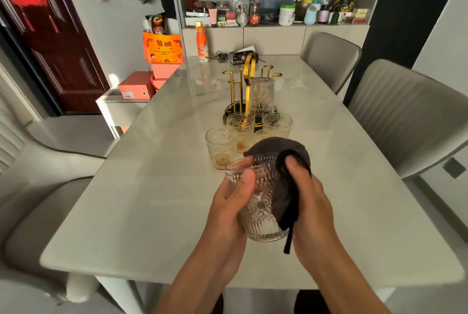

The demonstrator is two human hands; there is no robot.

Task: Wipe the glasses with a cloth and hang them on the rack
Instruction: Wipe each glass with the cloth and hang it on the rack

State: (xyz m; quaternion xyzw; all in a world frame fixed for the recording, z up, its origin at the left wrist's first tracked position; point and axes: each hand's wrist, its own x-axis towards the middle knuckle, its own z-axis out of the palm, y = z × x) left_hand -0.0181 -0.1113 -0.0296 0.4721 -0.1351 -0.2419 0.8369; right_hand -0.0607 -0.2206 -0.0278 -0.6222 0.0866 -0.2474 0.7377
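Left hand (228, 202) grips glass (258, 210); right hand (311, 194) presses cloth (283, 161).

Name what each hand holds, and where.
Left hand grips the glass by its side near the rim; right hand presses the dark cloth against it.

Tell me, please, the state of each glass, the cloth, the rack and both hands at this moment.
Held glass: tilted, in both hands, being wiped.
Cloth: dark, draped over the held glass's right side.
Left hand: grip closed on the held glass.
Right hand: pressing the cloth on the glass.
Hung glass: upside down on the rack.
Rack: upright, other hooks free.
Three glasses: upright on the table.
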